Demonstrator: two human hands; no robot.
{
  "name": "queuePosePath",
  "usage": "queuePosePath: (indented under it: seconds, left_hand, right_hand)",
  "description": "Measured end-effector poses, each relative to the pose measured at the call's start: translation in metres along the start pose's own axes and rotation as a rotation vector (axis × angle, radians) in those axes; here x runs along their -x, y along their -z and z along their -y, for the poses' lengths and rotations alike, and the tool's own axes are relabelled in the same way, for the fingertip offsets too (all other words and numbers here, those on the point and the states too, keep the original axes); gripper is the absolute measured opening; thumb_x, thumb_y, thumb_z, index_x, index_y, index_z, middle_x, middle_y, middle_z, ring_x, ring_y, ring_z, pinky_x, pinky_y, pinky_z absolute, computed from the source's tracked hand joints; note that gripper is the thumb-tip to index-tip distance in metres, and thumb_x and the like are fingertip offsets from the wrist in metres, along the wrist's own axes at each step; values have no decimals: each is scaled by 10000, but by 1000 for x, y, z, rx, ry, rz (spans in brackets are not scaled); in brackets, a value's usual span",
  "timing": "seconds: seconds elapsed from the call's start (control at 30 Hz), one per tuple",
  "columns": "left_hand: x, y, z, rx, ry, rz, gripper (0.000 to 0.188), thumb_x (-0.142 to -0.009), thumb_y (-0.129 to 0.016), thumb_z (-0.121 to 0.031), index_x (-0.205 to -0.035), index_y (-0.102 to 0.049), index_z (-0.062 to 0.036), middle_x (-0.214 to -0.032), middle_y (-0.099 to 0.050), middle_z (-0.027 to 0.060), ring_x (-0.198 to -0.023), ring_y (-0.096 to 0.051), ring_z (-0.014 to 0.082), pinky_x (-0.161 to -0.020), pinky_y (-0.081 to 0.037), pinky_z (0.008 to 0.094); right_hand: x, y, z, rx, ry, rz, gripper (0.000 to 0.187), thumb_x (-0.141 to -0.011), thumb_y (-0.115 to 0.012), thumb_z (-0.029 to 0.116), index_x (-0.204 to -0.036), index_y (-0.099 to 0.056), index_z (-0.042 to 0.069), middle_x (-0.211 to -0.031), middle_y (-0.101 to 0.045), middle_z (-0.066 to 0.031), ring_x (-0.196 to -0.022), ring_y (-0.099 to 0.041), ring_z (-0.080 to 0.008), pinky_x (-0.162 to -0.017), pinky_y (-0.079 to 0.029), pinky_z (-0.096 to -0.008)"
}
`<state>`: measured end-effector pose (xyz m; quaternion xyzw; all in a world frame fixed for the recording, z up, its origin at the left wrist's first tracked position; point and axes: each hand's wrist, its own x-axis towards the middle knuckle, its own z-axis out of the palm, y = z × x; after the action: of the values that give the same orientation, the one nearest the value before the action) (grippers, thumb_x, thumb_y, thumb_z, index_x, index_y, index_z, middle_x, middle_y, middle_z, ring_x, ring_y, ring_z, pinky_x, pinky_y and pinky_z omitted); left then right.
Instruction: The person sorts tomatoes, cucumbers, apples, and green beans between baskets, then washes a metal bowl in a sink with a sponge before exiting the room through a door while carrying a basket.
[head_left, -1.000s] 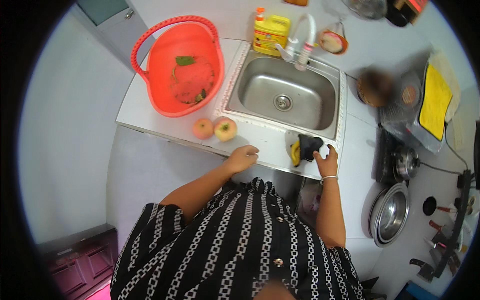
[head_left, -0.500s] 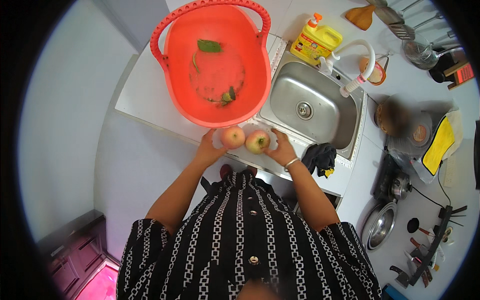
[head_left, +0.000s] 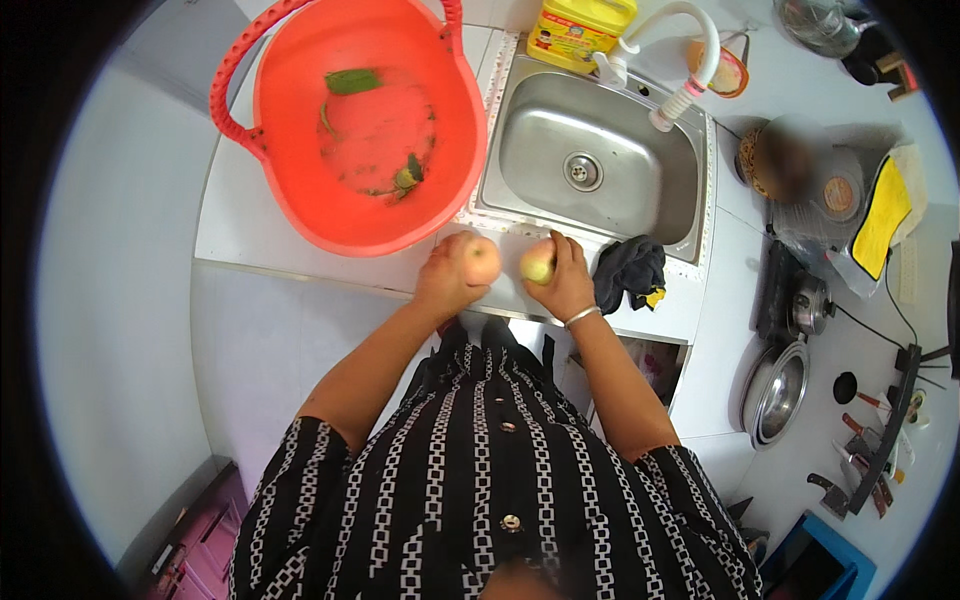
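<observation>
My left hand point(head_left: 447, 276) is wrapped round a pinkish apple point(head_left: 482, 261) from its left side. In my right hand point(head_left: 568, 277) is a second apple, a yellow-green and pink one point(head_left: 538, 262), gripped from the right. Both apples are over the white counter strip in front of the sink, a small gap between them. Behind my left hand stands a red plastic basket point(head_left: 290, 205) with a raised handle. Green leaves point(head_left: 354, 81) and dark bits of debris lie on its bottom.
A steel sink point(head_left: 640, 150) with a white faucet point(head_left: 712, 50) sits behind my right hand. A dark cloth point(head_left: 628, 272) lies right of that hand. Beside the faucet stands a yellow jug point(head_left: 577, 35). Farther right are steel bowls point(head_left: 776, 395), a pot point(head_left: 810, 303) and a knife rack point(head_left: 885, 430).
Each hand has closed round its apple, and the apples have moved apart. The view has shifted, so the basket and sink appear farther left and higher.
</observation>
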<state>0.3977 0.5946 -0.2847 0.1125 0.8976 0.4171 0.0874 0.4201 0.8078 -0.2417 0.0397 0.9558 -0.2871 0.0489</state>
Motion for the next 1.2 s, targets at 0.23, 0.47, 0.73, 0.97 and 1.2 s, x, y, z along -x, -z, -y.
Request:
queuePosePath:
  seconds: [0.23,0.47,0.73,0.97,1.2]
  left_hand:
    - [-2,-37,-32,9,-149,52,850,-615,-787,-208,-1339,-365,-66,-1329,-441,180,-1212,-446,368,-1008,-387,437]
    - [26,54,-26,919,387,74,450,-874,-632,-242,-1225,-515,13,-1185,-581,120,-1075,-574,220,-911,-461,333]
    - [-9,197,-44,1249,155,-349,319,-942,-501,-209,-1165,-557,12,-1142,-603,123,-1037,-595,217,-890,-472,347]
    - [51,256,33,1133,309,-653,336,-925,-501,-163,-1224,-517,-10,-1161,-590,112,-1048,-589,213,-905,-459,335]
    - [178,298,85,1059,418,-1043,327,-909,-515,-120,-1221,-520,-24,-1156,-587,95,-1065,-580,203,-890,-470,307]
  right_hand:
    - [21,12,-32,281,-43,79,933,-605,-803,247,-1390,-324,89,-1381,-361,-186,-1268,-366,-361,-1012,-374,-428]
    - [-19,39,3,-157,147,-177,660,-732,-724,235,-1288,-447,11,-1307,-462,-216,-1170,-489,-365,-970,-422,-409]
    - [-104,68,130,-379,138,-128,655,-793,-692,281,-1314,-416,-4,-1288,-496,-215,-1105,-561,-310,-912,-462,-369]
    - [-96,-43,153,-1100,-453,341,444,-832,-614,199,-1206,-476,3,-1095,-602,-165,-904,-640,-236,-703,-555,-356]
    - [-58,-118,257,-1219,-436,554,317,-826,-502,22,-1142,-520,4,-1051,-630,-121,-876,-655,-235,-690,-578,-363]
